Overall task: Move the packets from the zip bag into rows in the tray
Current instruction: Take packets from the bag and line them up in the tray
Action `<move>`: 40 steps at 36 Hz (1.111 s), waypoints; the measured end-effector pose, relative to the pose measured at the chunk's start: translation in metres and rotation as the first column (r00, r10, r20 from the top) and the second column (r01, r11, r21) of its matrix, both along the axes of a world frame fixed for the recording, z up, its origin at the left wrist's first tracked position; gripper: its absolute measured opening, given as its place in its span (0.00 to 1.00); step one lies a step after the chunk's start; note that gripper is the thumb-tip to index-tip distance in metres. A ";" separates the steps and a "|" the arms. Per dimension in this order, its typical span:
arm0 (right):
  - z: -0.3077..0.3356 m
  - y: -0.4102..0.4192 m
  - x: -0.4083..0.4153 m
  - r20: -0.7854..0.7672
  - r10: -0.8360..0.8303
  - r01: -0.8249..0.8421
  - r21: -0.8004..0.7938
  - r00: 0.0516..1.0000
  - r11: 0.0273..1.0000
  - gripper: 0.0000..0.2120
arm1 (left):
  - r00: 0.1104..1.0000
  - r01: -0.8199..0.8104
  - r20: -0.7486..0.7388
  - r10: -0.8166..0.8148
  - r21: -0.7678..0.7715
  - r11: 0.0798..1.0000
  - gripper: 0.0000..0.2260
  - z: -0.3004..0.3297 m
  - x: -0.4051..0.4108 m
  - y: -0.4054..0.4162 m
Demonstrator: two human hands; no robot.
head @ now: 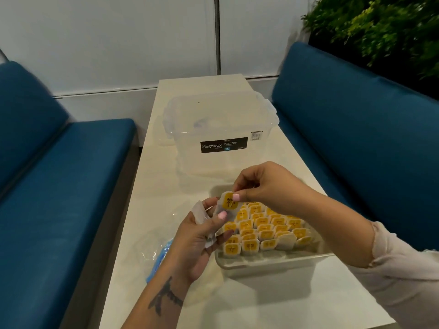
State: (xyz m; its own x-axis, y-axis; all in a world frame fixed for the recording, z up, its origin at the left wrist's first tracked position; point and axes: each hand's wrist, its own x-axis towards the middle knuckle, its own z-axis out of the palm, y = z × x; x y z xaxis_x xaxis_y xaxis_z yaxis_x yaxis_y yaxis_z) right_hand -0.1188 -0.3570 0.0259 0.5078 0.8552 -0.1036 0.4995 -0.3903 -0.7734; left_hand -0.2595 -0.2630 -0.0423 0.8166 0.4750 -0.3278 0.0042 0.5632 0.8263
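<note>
White table between blue benches. Above the tray's [273, 263] left edge, my right hand [266, 186] pinches one packet [229, 204]; left hand [202, 236] grips several, which I fear could slip.

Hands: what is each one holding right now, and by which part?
Right hand pinches a yellow-labelled packet by its top edge. Left hand grips several white packets, thumb on the lifted packet's lower corner.

a single head-worn wide-angle view looks forward and steeply down along the long white rectangular table [273, 305] from its near end. the near edge sits close below the lens; the far edge meets the pale wall panel [107, 32]. blue cushioned benches [59, 186] bend outward at both sides.
</note>
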 end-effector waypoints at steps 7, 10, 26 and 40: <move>-0.006 -0.014 -0.002 0.078 -0.027 0.030 -0.039 0.997 0.999 0.06 | 0.980 -0.160 0.053 0.191 -0.355 0.921 0.16 -0.011 -0.011 0.019; -0.016 -0.017 -0.007 0.093 0.000 0.010 -0.107 0.996 0.994 0.06 | 0.973 -0.174 0.073 0.221 -0.403 0.898 0.14 -0.015 -0.019 0.026; -0.105 0.002 -0.031 0.410 0.229 0.007 -0.498 0.883 0.867 0.08 | 0.971 -0.173 0.079 0.228 -0.427 0.888 0.17 -0.015 -0.031 0.024; -0.120 0.006 -0.034 0.417 0.123 0.091 -0.458 0.900 0.884 0.06 | 0.980 -0.119 0.092 0.177 -0.441 0.889 0.19 -0.013 -0.028 0.023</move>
